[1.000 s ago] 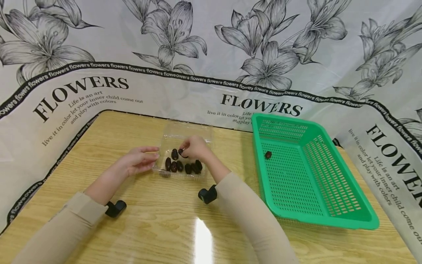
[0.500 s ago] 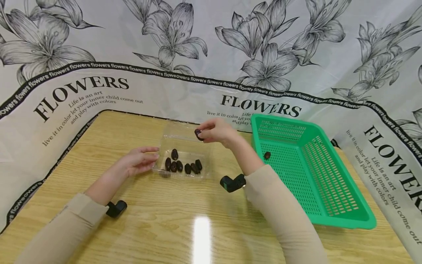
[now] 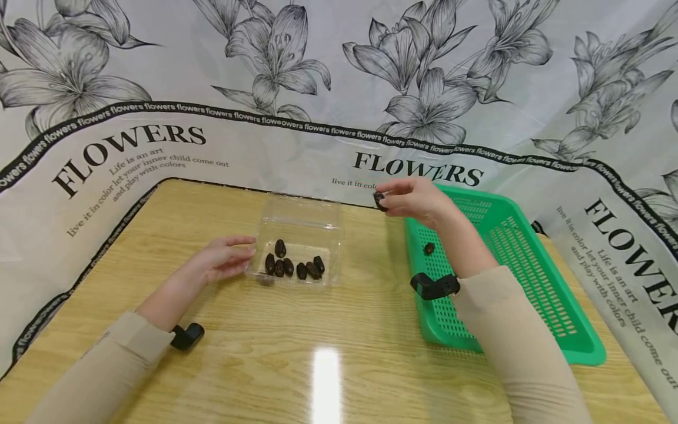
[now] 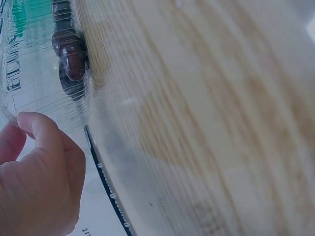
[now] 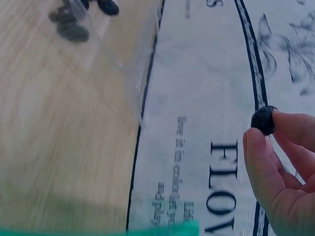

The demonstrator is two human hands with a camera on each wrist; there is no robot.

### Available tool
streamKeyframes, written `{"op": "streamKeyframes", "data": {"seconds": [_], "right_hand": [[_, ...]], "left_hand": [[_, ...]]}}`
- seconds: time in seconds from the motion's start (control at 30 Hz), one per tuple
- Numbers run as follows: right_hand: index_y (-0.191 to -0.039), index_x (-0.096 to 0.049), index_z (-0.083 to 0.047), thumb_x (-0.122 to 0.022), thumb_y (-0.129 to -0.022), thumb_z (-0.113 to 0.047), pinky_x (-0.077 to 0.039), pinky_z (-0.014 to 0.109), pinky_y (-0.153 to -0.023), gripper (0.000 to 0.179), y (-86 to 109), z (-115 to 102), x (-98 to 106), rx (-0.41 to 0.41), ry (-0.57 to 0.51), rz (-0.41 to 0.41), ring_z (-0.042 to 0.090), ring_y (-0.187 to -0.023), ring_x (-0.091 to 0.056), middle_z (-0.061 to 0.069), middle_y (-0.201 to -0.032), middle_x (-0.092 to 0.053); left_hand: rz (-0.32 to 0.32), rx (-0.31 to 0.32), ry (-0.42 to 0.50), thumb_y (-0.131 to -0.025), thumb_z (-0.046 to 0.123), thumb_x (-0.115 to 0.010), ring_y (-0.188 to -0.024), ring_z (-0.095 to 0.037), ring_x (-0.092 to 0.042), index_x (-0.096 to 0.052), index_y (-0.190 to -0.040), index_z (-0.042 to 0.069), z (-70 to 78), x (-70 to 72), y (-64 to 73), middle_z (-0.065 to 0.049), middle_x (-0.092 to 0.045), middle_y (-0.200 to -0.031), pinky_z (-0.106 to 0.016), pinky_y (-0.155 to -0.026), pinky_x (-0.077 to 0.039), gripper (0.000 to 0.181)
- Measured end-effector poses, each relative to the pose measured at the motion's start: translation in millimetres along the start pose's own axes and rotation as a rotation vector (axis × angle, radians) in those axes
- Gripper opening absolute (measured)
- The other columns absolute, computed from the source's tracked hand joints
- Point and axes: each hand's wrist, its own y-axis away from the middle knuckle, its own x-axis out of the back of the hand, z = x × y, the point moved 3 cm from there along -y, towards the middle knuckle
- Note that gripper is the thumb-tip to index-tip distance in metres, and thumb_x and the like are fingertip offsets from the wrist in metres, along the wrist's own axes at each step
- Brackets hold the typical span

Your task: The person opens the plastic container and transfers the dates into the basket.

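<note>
My left hand (image 3: 228,259) pinches the near-left rim of a clear plastic box (image 4: 29,105) between thumb and forefinger. Several dark brown dates (image 3: 279,268) lie on the floor of the box, and its transparent lid (image 3: 302,212) stands folded back. Held in the air between the fingertips of my right hand (image 3: 421,200) is one dark date (image 5: 263,121), at the far-left corner of a green basket (image 3: 439,335). A single date (image 3: 429,248) rests on the basket's bottom, near its left wall.
The wooden table (image 3: 249,353) reaches back to a white cloth (image 3: 296,144) printed with flowers and lettering. Right of the box stands the slotted basket, partly covered by my right forearm. Black camera mounts (image 3: 188,337) sit at both wrists.
My right hand has lifted a date out of the box and carried it right, up to the basket's far-left corner. The left hand stays at the box.
</note>
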Motion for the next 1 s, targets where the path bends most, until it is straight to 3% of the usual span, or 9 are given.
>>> {"op": "streamKeyframes", "data": {"seconds": [0.27,0.4,0.47,0.6,0.7,1.0], "right_hand": [[-0.136,-0.036,0.01,-0.056,-0.091,0.001,-0.051,0.026,-0.085,0.05,16.2,20.7,44.4,-0.004,-0.062,0.047,0.008,-0.083,-0.061,0.007,-0.121,-0.043],[-0.133,-0.04,0.008,-0.058,-0.09,0.001,-0.052,0.026,-0.084,0.047,21.6,32.5,59.1,-0.029,-0.104,0.079,0.008,-0.082,-0.062,0.003,-0.109,-0.051],[-0.128,-0.046,0.004,-0.058,-0.09,0.001,-0.052,0.026,-0.083,0.04,24.2,38.3,64.6,-0.046,-0.127,0.092,0.008,-0.08,-0.064,-0.001,-0.101,-0.056],[-0.103,-0.063,-0.009,-0.059,-0.088,0.003,-0.054,0.024,-0.078,0.019,25.7,49.3,73.0,-0.07,-0.2,0.103,0.009,-0.076,-0.065,-0.003,-0.089,-0.063],[-0.086,-0.068,-0.017,-0.06,-0.087,0.005,-0.055,0.023,-0.073,0.024,23.8,57.0,78.8,-0.088,-0.244,0.116,0.01,-0.072,-0.065,-0.002,-0.084,-0.065],[-0.083,-0.069,-0.019,-0.058,-0.088,0.005,-0.055,0.022,-0.071,0.027,16.6,88.2,88.0,-0.161,-0.243,0.157,0.009,-0.067,-0.065,-0.003,-0.08,-0.064]], "left_hand": [[0.002,-0.009,0.005,-0.089,0.001,-0.059,-0.076,-0.009,-0.057,-0.03,-0.142,-0.003,-0.8,-0.7,0.5,-0.003,-0.056,-0.089,-0.015,-0.068,-0.051,0.06],[0.005,-0.009,0.008,-0.09,0.0,-0.058,-0.074,-0.009,-0.056,-0.03,-0.141,-0.003,-0.6,-0.8,1.7,-0.002,-0.055,-0.088,-0.015,-0.067,-0.05,0.059],[0.007,-0.007,0.008,-0.09,0.0,-0.059,-0.074,-0.009,-0.056,-0.031,-0.141,-0.003,-0.6,-0.6,1.8,-0.002,-0.055,-0.087,-0.015,-0.066,-0.05,0.058],[0.01,-0.007,0.01,-0.089,0.0,-0.059,-0.075,-0.009,-0.056,-0.032,-0.14,-0.002,0.1,0.7,1.4,-0.002,-0.055,-0.088,-0.015,-0.067,-0.05,0.058],[0.012,-0.011,0.001,-0.09,0.001,-0.059,-0.074,-0.008,-0.056,-0.031,-0.141,-0.003,0.4,1.7,0.6,-0.002,-0.054,-0.088,-0.015,-0.067,-0.05,0.058],[-0.004,-0.013,-0.005,-0.09,0.0,-0.057,-0.075,-0.009,-0.055,-0.027,-0.142,-0.003,-1.0,1.6,-1.1,-0.003,-0.054,-0.089,-0.015,-0.068,-0.05,0.06]]}}
